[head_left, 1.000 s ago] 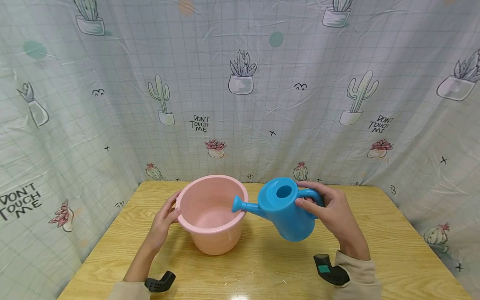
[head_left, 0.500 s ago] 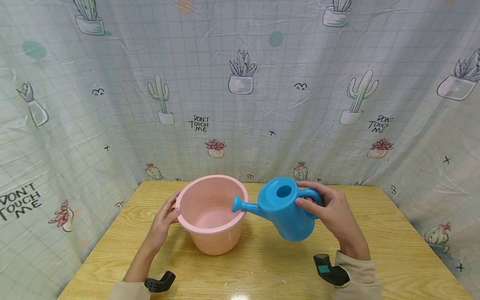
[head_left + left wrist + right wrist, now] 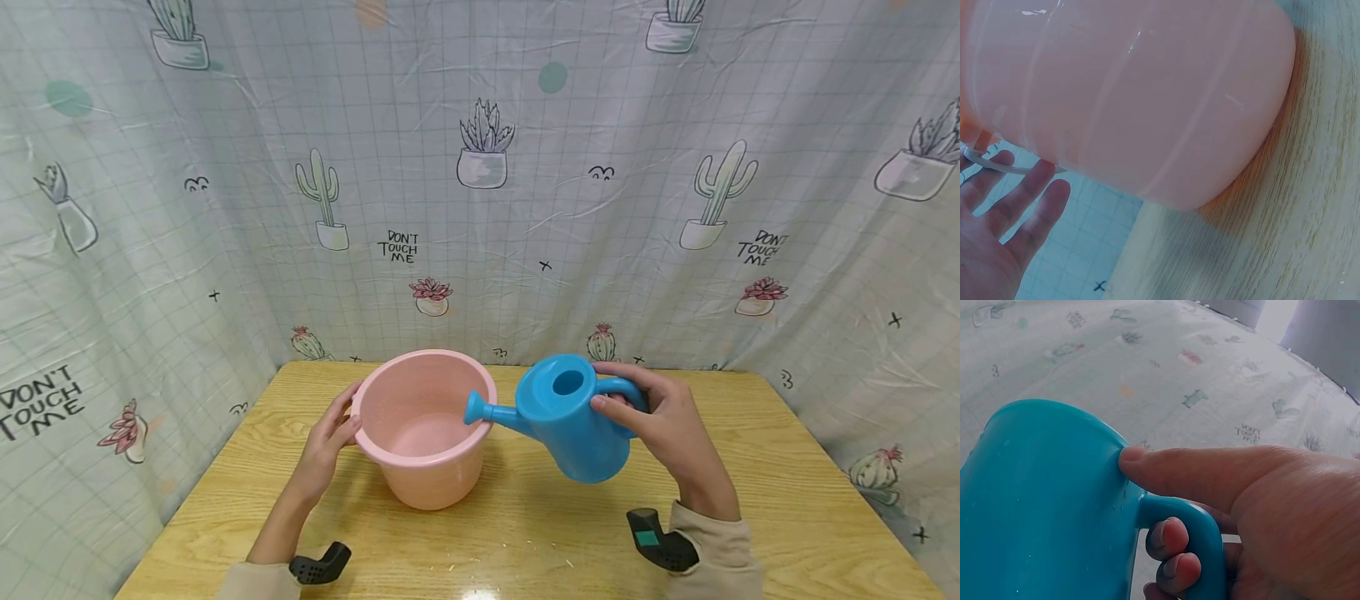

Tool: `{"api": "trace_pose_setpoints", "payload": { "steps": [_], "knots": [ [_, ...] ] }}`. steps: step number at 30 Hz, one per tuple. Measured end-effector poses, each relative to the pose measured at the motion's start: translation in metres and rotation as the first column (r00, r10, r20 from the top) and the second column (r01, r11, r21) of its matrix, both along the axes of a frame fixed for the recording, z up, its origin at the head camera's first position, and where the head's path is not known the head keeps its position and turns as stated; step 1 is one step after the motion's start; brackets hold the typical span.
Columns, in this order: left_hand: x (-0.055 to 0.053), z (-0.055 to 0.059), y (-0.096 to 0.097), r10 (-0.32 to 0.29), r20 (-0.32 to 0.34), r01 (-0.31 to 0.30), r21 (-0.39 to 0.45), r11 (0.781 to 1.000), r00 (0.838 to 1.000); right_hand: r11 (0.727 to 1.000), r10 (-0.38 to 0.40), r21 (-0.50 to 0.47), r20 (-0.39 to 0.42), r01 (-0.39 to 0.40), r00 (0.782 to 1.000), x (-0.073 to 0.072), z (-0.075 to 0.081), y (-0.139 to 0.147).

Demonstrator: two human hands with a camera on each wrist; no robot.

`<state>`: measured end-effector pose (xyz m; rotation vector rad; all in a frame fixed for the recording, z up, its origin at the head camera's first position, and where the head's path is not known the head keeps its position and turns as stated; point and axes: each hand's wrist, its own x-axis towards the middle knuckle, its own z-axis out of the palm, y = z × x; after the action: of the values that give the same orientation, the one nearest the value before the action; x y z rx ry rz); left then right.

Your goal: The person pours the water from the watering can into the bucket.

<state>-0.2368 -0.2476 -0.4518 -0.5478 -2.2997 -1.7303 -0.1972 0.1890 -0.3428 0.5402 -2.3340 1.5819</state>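
A pink plastic bucket (image 3: 431,483) stands on the table. My left hand (image 3: 326,446) touches its left side at the rim, and in the left wrist view the spread, nearly straight fingers (image 3: 1025,194) meet the outer wall beside a thin pale handle (image 3: 1004,165). A blue watering can (image 3: 577,437) is in my right hand (image 3: 656,412), tilted left, its spout head (image 3: 474,408) over the bucket's right rim. In the right wrist view, two fingertips curl through the can's handle (image 3: 1207,537) and the thumb (image 3: 1166,465) presses the can's upper wall.
The wooden table (image 3: 765,492) has small pale flecks near its front edge. A cactus-print curtain (image 3: 525,225) hangs behind and on both sides. A dark device (image 3: 321,564) sits on the left wrist and another (image 3: 662,542) on the right.
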Motion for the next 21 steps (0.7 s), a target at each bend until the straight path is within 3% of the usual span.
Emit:
{"api": "trace_pose_setpoints", "payload": {
  "steps": [21],
  "knots": [
    [0.0, 0.0002, -0.0002, -0.003, 0.002, 0.003, 0.0, 1.0, 1.0, 1.0, 0.008, -0.009, -0.018, -0.008, 1.0, -0.0004, -0.0006, 0.0011]
  ]
}}
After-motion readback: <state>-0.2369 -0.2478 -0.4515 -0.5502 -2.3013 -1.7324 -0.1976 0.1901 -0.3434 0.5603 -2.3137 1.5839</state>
